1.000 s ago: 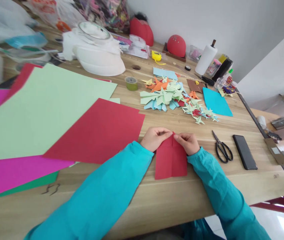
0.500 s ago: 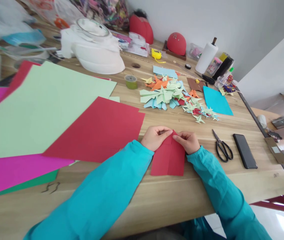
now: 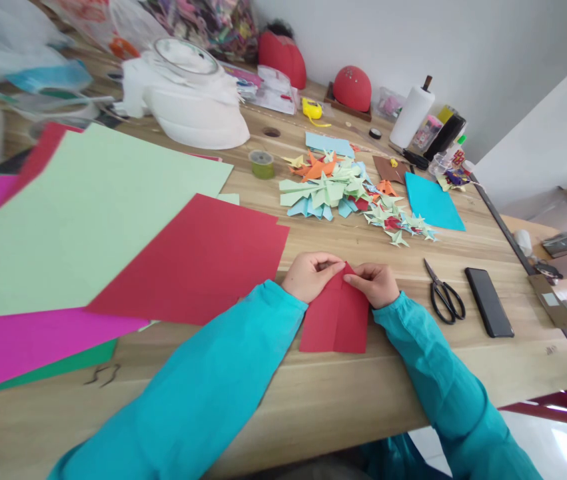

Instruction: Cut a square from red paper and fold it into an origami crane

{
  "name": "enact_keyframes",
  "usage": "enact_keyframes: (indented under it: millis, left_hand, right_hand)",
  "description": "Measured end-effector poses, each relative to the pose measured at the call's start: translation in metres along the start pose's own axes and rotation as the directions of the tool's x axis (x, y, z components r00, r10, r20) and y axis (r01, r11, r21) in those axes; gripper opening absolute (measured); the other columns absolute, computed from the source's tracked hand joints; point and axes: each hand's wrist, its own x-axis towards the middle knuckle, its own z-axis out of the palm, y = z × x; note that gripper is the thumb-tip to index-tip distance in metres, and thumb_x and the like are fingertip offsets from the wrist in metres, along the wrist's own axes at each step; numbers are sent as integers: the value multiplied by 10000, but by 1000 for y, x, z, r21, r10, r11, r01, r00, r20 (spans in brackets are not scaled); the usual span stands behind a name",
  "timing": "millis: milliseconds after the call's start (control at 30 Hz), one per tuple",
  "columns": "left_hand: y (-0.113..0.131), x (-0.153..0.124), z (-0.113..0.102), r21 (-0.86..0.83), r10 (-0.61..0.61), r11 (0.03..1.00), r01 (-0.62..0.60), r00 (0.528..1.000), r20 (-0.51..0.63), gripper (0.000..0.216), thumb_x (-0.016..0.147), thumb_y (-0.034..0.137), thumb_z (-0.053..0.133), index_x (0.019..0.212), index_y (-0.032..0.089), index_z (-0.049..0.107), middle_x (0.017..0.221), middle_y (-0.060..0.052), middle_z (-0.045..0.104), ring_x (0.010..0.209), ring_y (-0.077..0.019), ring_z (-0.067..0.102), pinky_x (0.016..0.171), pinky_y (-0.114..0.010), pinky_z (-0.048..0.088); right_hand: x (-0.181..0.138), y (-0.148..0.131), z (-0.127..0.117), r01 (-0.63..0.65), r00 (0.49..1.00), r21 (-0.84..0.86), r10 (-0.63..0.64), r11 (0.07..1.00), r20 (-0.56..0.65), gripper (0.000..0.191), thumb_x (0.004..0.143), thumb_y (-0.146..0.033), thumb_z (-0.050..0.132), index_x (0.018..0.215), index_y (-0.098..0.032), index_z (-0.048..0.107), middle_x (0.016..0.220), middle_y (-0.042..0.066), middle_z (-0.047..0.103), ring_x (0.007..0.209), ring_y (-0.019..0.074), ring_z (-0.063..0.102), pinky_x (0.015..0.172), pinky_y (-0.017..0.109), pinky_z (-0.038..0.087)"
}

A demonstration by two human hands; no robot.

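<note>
A small folded red paper point(image 3: 336, 319) lies on the wooden table point(image 3: 313, 393) in front of me, its top end folded to a point. My left hand point(image 3: 309, 275) pinches the left side of that point with curled fingers. My right hand point(image 3: 374, 283) presses and pinches the right side of the point. Both arms wear teal sleeves. A large red sheet point(image 3: 198, 260) lies just left of my hands.
Big pale green point(image 3: 78, 213), magenta point(image 3: 23, 340) and green sheets fan out at left. A pile of folded paper shapes point(image 3: 348, 197) and a blue sheet point(image 3: 430, 202) lie beyond my hands. Scissors point(image 3: 444, 295) and a black phone point(image 3: 488, 302) rest at right. Clutter lines the far edge.
The folded red paper's lower end has swung slightly left and up the table. My hands stay pinched at its tip, almost in the same place.
</note>
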Motion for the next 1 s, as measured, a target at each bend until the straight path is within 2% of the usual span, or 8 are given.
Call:
enact_keyframes:
  millis: [267,433,567,733,1000]
  left_hand:
    - [-2,1,0,-12,-6,1000,6,1000,9,224,666,375,648,726,169,712,723,-46,721,668,-178,620,627,-281,481]
    - [2,-1,-1,-72,-52,996,53,998,24,241,645,397,649,708,172,710,697,-41,711,666,-178,614,609,-275,475]
    - [7,-3,0,-129,-91,987,95,995,33,264,622,428,664,670,170,700,669,-38,697,651,-175,602,585,-270,466]
    - [5,-2,2,-94,-46,994,50,998,44,238,554,386,735,642,168,696,597,-18,657,560,-136,535,534,-255,415]
    - [5,-1,0,-130,11,991,2,995,98,192,607,366,706,591,176,684,606,-15,642,585,-134,528,558,-257,401]
  right_hand:
    - [-1,-2,1,-20,1000,40,20,999,-12,320,500,-443,796,579,-159,672,537,14,662,453,123,568,416,224,457]
    - [-1,-2,1,-39,999,69,38,997,17,327,451,-425,823,585,-163,682,545,11,676,453,131,584,424,231,482]
    - [-1,-2,0,-20,999,43,18,999,43,326,470,-430,815,611,-164,692,563,12,685,462,131,589,432,231,480]
    - [-1,-4,1,18,999,-4,-18,1000,45,327,484,-448,801,562,-160,668,521,4,663,443,112,559,424,214,447]
    - [-1,-3,1,33,998,-26,-32,999,62,308,505,-438,793,582,-163,678,542,10,674,456,118,569,431,219,453]
